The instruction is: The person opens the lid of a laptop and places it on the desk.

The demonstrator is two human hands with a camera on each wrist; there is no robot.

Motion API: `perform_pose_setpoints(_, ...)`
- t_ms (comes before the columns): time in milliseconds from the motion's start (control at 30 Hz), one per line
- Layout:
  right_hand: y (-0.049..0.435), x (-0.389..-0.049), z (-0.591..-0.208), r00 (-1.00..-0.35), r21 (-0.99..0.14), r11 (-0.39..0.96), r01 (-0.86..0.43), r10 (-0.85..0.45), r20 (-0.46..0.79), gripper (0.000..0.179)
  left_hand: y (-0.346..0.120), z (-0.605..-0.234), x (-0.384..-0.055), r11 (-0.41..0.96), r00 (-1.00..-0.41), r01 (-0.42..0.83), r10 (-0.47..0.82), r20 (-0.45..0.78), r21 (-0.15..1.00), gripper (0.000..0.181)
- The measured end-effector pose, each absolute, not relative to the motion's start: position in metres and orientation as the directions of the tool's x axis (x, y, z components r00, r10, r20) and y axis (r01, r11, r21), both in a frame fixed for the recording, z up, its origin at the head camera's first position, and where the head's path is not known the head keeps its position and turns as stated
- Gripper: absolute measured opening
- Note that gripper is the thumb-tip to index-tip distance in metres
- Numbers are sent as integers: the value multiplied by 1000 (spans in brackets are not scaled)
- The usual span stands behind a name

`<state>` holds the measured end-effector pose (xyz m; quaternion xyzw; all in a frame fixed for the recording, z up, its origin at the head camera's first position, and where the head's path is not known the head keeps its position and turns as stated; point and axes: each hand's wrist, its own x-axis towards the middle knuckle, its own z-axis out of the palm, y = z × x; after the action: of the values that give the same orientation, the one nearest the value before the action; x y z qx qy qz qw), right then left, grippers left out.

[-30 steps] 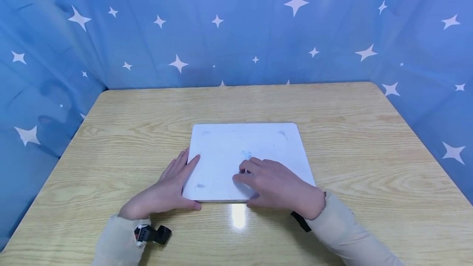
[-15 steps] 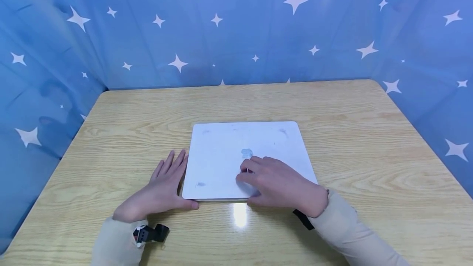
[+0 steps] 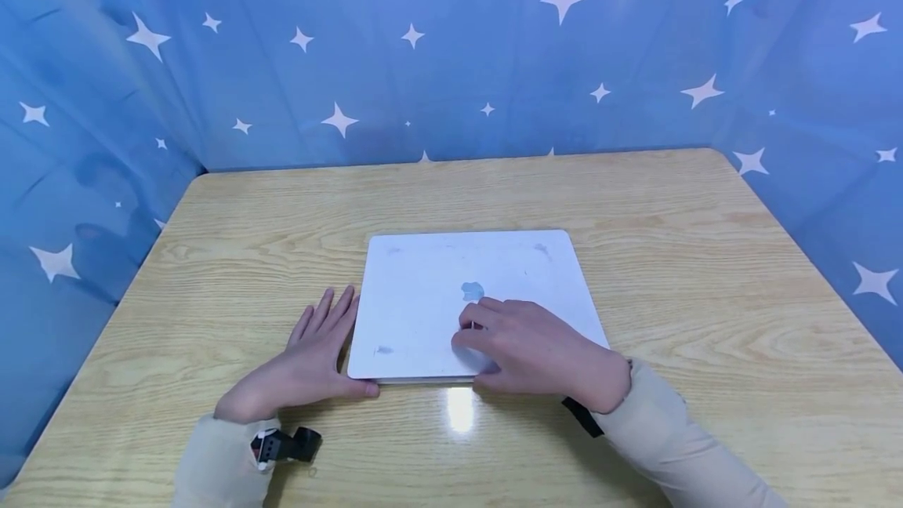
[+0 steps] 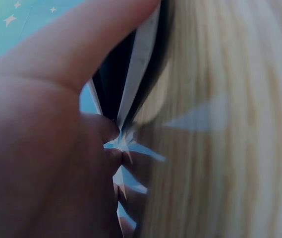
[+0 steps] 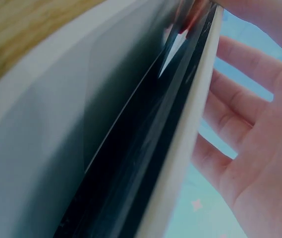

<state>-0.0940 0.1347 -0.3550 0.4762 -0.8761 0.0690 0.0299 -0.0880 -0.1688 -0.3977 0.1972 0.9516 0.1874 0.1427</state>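
Observation:
A silver-white laptop (image 3: 412, 296) with a bluish logo on its lid lies on the wooden table. My left hand (image 3: 306, 367) rests along its left side, fingers straight and spread on the tabletop, thumb at the front left corner. My right hand (image 3: 536, 347) holds the lid by its front edge, with the thumb at the edge and the fingers curled over the top. The right wrist view looks into a narrow gap under the lid, where the dark screen (image 5: 121, 168) shows. What lies deeper in the gap is hidden.
The wooden table (image 3: 705, 273) extends on all sides of the laptop. Behind it hangs a blue curtain (image 3: 451, 61) with white stars. A black wrist-worn device (image 3: 285, 445) sits at the left cuff, just over the tabletop.
My left hand has shifted slightly left, its thumb and index finger spreading apart from the laptop's side. My right hand stays at the front edge. The logo shows more clearly.

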Motion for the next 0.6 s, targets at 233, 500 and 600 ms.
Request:
perform_pose_setpoints(233, 134, -95, -352, -509, -73, 504, -861, -848, 149, 24, -172, -398, -87, 849, -880, 323, 432, -196, 418, 122)
perform_pose_setpoints(500, 134, -95, -350, -506, -80, 500, -862, -851, 142, 22, -172, -401, -87, 839, -876, 338, 446, -184, 426, 119)
perform_pose_setpoints(600, 134, -95, -350, -507, -91, 499, -862, -850, 144, 22, -171, -400, -88, 841, -876, 342, 447, -181, 420, 120)
